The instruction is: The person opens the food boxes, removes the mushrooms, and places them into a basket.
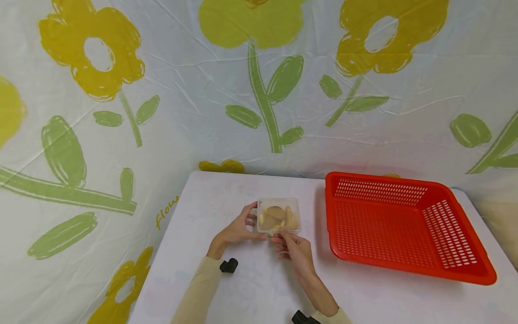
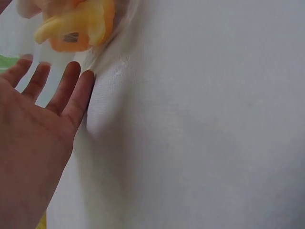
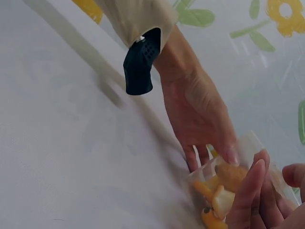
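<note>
A clear plastic box [image 1: 279,200] with yellow, orange and tan rounded pieces [image 1: 279,218] inside sits on the white table near its middle. My left hand [image 1: 236,227] holds the box at its left side, fingers along the wall and thumb at the near left corner. In the left wrist view, those fingers [image 2: 66,88] reach toward the box, with the pieces showing through the plastic. Against the near edge, my right hand [image 1: 297,252] pinches the box's rim between thumb and forefinger. The right wrist view shows both hands meeting at the box [image 3: 250,143].
A large red plastic basket [image 1: 376,265] with slotted walls stands to the right of the box. Behind and to the left of the white table [image 1: 182,252] hangs a cloth [image 1: 178,90] printed with yellow flowers. Black camera mounts [image 1: 229,265] sit at both wrists.
</note>
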`<state>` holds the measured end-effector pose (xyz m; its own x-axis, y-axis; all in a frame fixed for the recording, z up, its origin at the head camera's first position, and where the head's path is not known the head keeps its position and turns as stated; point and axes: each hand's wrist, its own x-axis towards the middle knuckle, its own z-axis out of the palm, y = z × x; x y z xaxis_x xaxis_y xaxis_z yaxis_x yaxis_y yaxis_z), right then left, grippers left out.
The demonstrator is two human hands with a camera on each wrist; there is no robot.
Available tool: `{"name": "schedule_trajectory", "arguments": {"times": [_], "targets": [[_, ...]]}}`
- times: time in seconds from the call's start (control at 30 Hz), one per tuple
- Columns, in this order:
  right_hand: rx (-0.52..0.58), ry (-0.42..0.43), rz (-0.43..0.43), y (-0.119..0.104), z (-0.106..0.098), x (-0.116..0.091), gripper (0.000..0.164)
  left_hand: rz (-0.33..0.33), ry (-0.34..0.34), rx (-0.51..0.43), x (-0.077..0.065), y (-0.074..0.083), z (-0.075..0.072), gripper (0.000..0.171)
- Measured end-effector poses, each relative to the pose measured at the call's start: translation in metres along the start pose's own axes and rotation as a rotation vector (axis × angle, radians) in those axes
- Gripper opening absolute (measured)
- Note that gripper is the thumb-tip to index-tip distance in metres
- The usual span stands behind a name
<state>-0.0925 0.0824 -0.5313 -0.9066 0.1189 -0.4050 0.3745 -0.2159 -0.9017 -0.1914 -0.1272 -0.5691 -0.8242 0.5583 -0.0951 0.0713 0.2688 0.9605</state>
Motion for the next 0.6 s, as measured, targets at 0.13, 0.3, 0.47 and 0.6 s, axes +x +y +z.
{"name": "schedule_trajectory", "arguments": {"times": [0.13, 0.3, 0.47, 0.6], "targets": [[0.020, 0.032, -0.012, 0.0036, 0.0009, 0.0019, 0.044, 0.027, 0.017, -0.010, 0.0052, -0.0033, 0.0002, 0.108], [0.046, 0.079, -0.045, 0.0075, 0.0039, 0.0043, 0.035, 0.069, 0.007, 0.008, 0.0085, -0.0048, 0.0000, 0.104], [0.046, 0.101, -0.064, 0.0082, 0.0057, 0.0055, 0.031, 0.070, 0.010, 0.036, 0.0094, -0.0068, 0.0003, 0.105], [0.058, 0.113, -0.060, 0.0080, 0.0064, 0.0060, 0.029, 0.084, 0.018, 0.039, 0.0098, -0.0077, 0.0003, 0.105]]}}
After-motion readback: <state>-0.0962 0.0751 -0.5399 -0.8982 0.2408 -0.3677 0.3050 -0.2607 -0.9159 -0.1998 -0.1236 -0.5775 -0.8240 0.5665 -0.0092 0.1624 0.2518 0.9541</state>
